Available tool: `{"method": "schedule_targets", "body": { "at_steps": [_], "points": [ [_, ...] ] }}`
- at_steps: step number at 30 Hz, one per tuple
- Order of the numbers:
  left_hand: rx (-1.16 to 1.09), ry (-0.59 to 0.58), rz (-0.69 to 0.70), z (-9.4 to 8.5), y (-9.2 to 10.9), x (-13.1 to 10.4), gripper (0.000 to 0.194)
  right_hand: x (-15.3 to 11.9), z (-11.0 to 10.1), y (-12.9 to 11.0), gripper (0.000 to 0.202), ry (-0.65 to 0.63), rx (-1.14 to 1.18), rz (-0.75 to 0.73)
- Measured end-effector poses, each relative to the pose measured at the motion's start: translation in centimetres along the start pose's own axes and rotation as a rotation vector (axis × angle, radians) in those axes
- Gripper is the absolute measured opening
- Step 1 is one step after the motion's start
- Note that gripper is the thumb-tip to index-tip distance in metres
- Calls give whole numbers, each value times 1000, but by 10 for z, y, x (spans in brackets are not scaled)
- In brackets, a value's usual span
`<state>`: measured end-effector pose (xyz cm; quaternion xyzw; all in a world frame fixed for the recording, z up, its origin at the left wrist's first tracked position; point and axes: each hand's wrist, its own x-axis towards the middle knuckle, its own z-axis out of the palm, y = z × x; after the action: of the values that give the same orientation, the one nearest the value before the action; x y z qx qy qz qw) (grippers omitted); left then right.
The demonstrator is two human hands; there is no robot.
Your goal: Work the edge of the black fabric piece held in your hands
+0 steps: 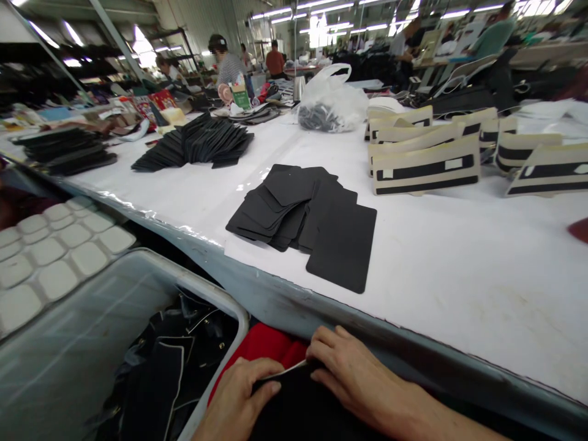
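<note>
**Black piece held at its pale edge by both hands**

Location: the black piece [301,410] is at six o'clock in the head view, below the near edge of the tabletop [432,263]; its lower part runs out of view. Red cloth [264,346] shows at its eleven o'clock, and a grey bin [101,331] stands at nine o'clock. Loose black panels [326,214] lie overlapped on the tabletop at twelve o'clock.

Handling, as judged: light and pliable, liable to sag or fold if held from one side only. Slip risk appears low and breakage unlikely; surface texture cannot be confirmed. Advised hold: along the pale edging [294,369], one hand towards each end of the exposed stretch.

Pose: the left hand [243,392] is at the piece's ten o'clock, thumb and forefinger clamped on its edge. The right hand [342,367] is at two o'clock, fingers curled over the edge and closed on it; its forearm runs off towards four o'clock.
</note>
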<state>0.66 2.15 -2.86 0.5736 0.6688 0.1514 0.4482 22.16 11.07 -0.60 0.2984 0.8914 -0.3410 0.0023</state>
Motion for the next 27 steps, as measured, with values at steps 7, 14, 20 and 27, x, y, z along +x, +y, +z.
{"method": "schedule_targets", "body": {
  "at_steps": [7,14,20,27],
  "points": [
    [-26,-2,14,1,-6,-2,26,-3,-2,1,12,6,17,14],
    [-2,-4,35,2,-12,-7,29,1,-3,-4,11,18,-34,-1],
    [38,82,106,7,-24,-11,35,0,-8,-7,9,16,-53,-25],
    [34,50,123,5,-20,-11,37,4,-11,-5,13,6,-46,-45]
  ]
}}
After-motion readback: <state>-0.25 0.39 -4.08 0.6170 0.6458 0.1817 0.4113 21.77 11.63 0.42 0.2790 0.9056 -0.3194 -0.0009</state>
